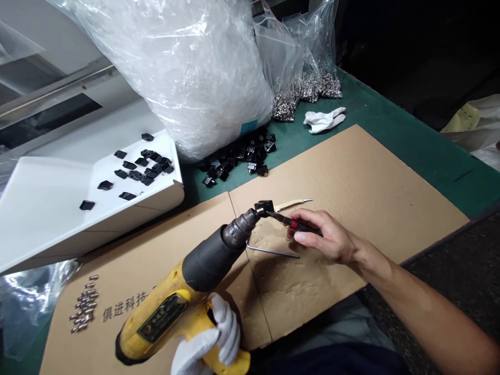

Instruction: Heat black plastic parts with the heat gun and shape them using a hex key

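Note:
My left hand, in a white glove, is wrapped round the handle of a yellow heat gun. The gun's dark metal nozzle points up and right. My bare right hand grips black tweezers with a red mark. Their tips touch a small black part, held right at the nozzle's mouth, with a bit of metal showing on its left side. A bent metal rod lies on the cardboard below, and a cream-handled tool lies behind the tweezers.
On the left, a white tray holds several black parts. More black parts lie beside a big plastic bag. Bags of metal pieces and a white glove are farther back. Small metal pieces lie on the cardboard's left.

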Tool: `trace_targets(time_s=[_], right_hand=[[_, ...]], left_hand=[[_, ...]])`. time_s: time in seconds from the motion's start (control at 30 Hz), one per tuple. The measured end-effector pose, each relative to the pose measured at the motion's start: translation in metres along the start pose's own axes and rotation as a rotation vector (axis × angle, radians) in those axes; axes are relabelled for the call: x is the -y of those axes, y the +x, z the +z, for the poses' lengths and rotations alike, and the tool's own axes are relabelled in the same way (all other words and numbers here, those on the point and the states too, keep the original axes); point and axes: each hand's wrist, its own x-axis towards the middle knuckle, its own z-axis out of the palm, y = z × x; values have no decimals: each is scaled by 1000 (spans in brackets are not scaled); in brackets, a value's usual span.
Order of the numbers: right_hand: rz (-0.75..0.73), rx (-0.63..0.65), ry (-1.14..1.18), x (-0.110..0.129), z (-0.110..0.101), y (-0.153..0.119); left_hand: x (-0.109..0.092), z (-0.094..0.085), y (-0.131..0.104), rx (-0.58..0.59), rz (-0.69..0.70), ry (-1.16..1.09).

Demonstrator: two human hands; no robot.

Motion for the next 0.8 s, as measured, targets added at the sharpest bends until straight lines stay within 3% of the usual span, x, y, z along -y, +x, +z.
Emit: trace_targets(time_s=[0.8], right_hand=[[9,7,-1,-2,1,-1]], left_hand=[[-2,3,3,41,17,19]])
